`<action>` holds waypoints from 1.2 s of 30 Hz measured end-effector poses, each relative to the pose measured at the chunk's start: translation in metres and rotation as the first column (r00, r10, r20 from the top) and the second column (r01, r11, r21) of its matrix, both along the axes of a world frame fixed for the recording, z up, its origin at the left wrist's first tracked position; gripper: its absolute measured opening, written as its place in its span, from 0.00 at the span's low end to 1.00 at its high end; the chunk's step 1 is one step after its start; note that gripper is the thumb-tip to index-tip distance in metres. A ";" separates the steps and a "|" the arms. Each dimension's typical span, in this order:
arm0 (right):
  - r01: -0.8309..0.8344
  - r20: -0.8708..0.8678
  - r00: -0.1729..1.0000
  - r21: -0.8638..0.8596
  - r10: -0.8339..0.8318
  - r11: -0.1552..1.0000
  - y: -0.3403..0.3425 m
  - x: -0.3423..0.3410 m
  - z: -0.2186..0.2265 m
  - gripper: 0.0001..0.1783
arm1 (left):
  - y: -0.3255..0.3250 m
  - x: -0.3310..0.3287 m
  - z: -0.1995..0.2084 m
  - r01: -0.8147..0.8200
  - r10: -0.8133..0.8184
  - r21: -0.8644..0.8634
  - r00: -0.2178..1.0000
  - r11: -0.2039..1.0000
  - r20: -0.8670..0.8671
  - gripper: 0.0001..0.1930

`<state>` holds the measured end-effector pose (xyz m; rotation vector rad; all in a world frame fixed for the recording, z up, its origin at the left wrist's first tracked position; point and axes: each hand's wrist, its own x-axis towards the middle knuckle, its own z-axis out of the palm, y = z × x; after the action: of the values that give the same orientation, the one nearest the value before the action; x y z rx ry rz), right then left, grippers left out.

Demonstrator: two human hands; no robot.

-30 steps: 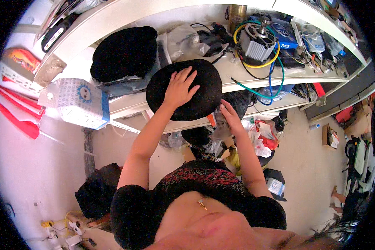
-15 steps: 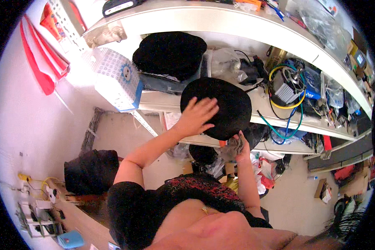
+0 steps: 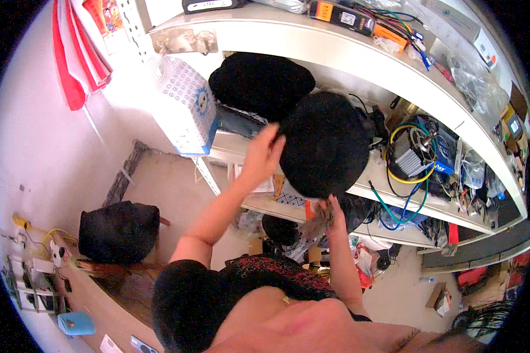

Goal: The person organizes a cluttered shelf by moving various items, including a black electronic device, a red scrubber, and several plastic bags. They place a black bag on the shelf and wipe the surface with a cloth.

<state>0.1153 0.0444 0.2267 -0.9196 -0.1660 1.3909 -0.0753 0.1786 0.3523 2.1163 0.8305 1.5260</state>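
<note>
A round, black, soft-looking piece [image 3: 325, 144], perhaps a hat or cushion, is held up in front of the shelf; its exact kind does not show. My right hand [image 3: 334, 220] grips its lower edge, with a crumpled grey cloth [image 3: 317, 228] bunched in the same hand. At the piece's left edge is my left hand [image 3: 264, 154], fingers stretched and apart; whether the fingertips touch it I cannot tell. Another black, soft-looking thing [image 3: 262, 82] lies on the shelf behind, on top of a dark flat package [image 3: 238, 122].
A white and blue bag [image 3: 185, 106] stands at the shelf's left end. Coiled cables and a grey metal unit [image 3: 407, 162] fill the shelf's right side. Plastic bags and dark things crowd the lower level. A black-covered stool or chair [image 3: 119, 232] is at left.
My left hand has come off the black piece's face to its left edge. The piece has turned and risen slightly, still in my right hand. The whole view has shifted a little.
</note>
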 end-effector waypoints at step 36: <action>-0.239 0.808 0.540 -0.121 0.235 0.963 0.289 -0.017 0.091 0.29 | 0.185 -0.032 -0.010 -0.616 0.748 -0.464 0.639 0.637 0.178 0.49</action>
<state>0.0984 0.3337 0.3174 -1.5446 -1.0511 1.0870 -0.1074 0.3641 0.3428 1.2059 1.7685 1.8366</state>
